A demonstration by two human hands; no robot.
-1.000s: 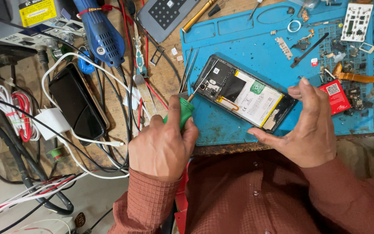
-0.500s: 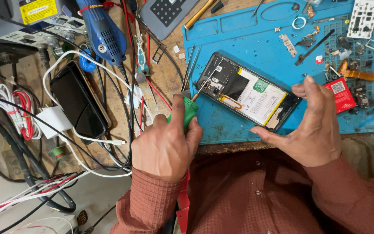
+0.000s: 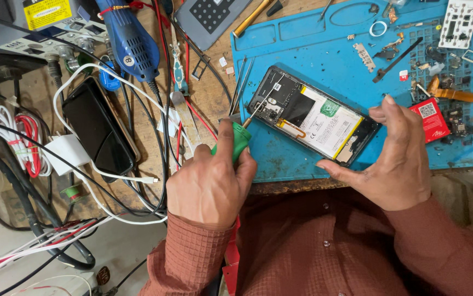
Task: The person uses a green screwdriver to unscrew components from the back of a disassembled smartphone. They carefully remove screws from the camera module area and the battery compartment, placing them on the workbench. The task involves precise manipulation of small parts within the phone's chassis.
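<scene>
Now my left hand (image 3: 206, 183), clenched on the green-handled screwdriver (image 3: 235, 141), has brought its tip onto the opened black phone (image 3: 313, 115), right hand (image 3: 398, 159) bracing it.

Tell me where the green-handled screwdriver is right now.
In the head view, the green-handled screwdriver is in the left hand at the blue mat's left edge, its tip on the opened phone.

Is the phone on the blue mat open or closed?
Open: the phone lies back cover off, battery and boards exposed.
</scene>
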